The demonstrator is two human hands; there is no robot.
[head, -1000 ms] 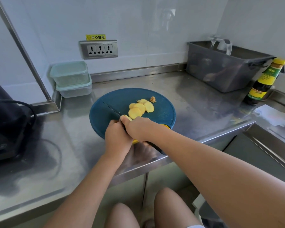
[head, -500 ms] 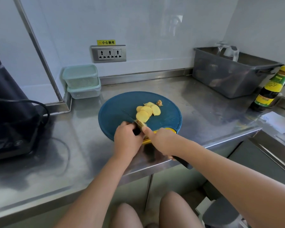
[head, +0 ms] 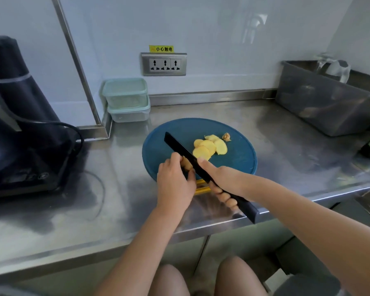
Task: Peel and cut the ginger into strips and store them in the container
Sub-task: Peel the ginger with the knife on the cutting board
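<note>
**A:** What's new at the hands?

**B:** The left hand curls round the uncut ginger piece at the board's 7 o'clock edge. The right hand is wrapped on the handle of the black knife, forefinger along the spine. Half a second ago the blade was buried between the hands. Now it's lifted and its flat shows, tip towards 10 o'clock.

**A:** Meaning?

**B:** Between slices, I'd judge. Strips aren't begun.

**A:** Counts?

**B:** One knife and one piece in hand. Five ginger slices overlap near the centre of the blue cutting board, though the overlap could hide another. One peel scrap lies at 1 o'clock. Two lidded storage containers are stacked off the board at 10 o'clock, both closed. One grey tub sits at 2 o'clock.
</note>
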